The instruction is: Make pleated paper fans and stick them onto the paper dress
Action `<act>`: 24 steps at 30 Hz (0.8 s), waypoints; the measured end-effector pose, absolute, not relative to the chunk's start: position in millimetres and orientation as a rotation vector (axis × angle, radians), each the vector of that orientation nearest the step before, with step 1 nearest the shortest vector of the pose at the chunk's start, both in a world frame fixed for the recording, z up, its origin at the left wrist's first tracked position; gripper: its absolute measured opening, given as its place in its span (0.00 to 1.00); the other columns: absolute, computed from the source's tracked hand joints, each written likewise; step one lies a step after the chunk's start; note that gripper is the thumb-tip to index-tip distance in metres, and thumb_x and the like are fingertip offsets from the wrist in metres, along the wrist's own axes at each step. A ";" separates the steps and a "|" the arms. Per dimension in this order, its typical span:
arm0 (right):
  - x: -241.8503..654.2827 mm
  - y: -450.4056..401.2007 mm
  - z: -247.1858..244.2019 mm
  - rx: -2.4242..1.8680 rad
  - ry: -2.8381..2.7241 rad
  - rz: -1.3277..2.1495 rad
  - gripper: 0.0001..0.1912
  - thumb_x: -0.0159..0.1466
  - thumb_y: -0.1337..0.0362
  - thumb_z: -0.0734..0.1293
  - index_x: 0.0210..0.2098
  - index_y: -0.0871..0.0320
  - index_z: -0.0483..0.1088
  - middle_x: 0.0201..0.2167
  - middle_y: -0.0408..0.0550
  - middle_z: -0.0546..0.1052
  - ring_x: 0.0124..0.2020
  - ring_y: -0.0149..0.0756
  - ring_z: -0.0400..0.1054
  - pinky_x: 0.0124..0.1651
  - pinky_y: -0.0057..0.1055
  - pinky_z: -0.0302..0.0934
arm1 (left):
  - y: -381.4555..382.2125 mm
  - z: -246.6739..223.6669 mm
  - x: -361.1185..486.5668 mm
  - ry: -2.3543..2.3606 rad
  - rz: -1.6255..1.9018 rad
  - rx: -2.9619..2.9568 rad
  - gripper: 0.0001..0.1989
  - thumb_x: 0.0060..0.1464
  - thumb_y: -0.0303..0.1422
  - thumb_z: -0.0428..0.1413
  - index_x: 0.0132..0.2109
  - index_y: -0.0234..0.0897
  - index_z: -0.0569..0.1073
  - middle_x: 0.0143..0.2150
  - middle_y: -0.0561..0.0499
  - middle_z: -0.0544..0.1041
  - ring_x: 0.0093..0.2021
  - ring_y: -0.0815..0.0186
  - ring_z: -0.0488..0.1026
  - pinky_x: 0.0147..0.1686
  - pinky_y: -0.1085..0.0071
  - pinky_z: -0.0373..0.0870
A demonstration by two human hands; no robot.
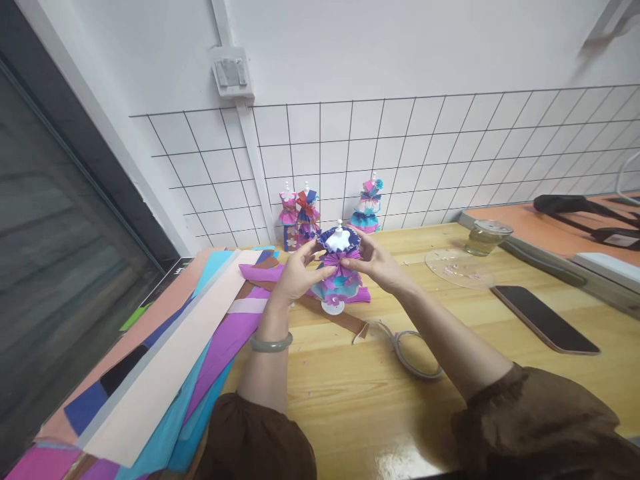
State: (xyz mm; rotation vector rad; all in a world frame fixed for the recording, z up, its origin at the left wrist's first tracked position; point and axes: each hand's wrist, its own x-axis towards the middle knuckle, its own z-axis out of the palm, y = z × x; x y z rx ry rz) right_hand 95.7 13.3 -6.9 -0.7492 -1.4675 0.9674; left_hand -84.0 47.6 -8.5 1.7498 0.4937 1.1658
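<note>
My left hand (299, 272) and right hand (379, 263) are clamped from either side on a small dressed mannequin (341, 280), held upright toward the far edge of the table (340, 400). Three similar figures (371, 207) stand along that edge; a phone (543, 317) lies near the right edge.

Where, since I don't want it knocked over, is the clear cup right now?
In the head view, the clear cup stands at right on the wooden table, just beyond the flat clear dish and the dark-screened phone.
</note>
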 end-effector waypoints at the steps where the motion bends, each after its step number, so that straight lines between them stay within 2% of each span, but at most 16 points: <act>1: 95.3 13.3 -7.1 -0.759 -1.466 0.961 0.43 0.50 0.63 0.72 0.60 0.48 0.49 0.59 0.46 0.59 0.59 0.43 0.53 0.57 0.42 0.54 | 47.2 -8.4 -82.6 0.488 1.173 1.742 0.32 0.41 0.32 0.62 0.56 0.36 0.62 0.55 0.44 0.66 0.54 0.58 0.64 0.55 0.60 0.59; 7: 92.8 11.0 -5.2 -0.800 -1.475 0.929 0.43 0.50 0.61 0.72 0.60 0.48 0.49 0.58 0.46 0.60 0.58 0.43 0.54 0.58 0.43 0.53 | 48.4 -10.7 -79.7 0.478 1.167 1.695 0.40 0.42 0.33 0.61 0.61 0.37 0.53 0.57 0.43 0.64 0.56 0.57 0.62 0.55 0.60 0.59; 13: 91.6 7.7 -3.4 -0.784 -1.450 0.980 0.39 0.51 0.61 0.71 0.59 0.49 0.52 0.57 0.48 0.62 0.57 0.44 0.56 0.55 0.45 0.56 | 48.1 -11.0 -81.1 0.543 1.147 1.697 0.45 0.43 0.35 0.61 0.63 0.38 0.44 0.52 0.42 0.69 0.54 0.58 0.64 0.56 0.57 0.57; 18: 88.8 7.4 -3.5 -0.776 -1.466 0.934 0.40 0.51 0.59 0.71 0.60 0.47 0.51 0.57 0.46 0.62 0.57 0.43 0.55 0.56 0.43 0.56 | 46.6 -9.9 -80.0 0.507 1.172 1.747 0.46 0.44 0.35 0.60 0.63 0.39 0.41 0.52 0.43 0.68 0.55 0.60 0.63 0.57 0.58 0.56; 22: 86.3 6.7 -3.1 -0.769 -1.485 0.898 0.37 0.52 0.60 0.70 0.58 0.49 0.53 0.55 0.46 0.64 0.56 0.42 0.56 0.57 0.41 0.54 | 42.7 -8.1 -75.0 0.504 1.221 1.801 0.43 0.46 0.34 0.59 0.63 0.42 0.42 0.59 0.44 0.60 0.58 0.60 0.58 0.58 0.60 0.55; 24: 85.9 6.0 -2.7 -0.766 -1.481 0.899 0.36 0.52 0.60 0.70 0.58 0.49 0.54 0.54 0.46 0.65 0.56 0.42 0.56 0.57 0.42 0.54 | 41.2 -7.7 -72.2 0.510 1.254 1.815 0.42 0.47 0.33 0.58 0.63 0.42 0.42 0.59 0.45 0.59 0.58 0.61 0.58 0.57 0.61 0.55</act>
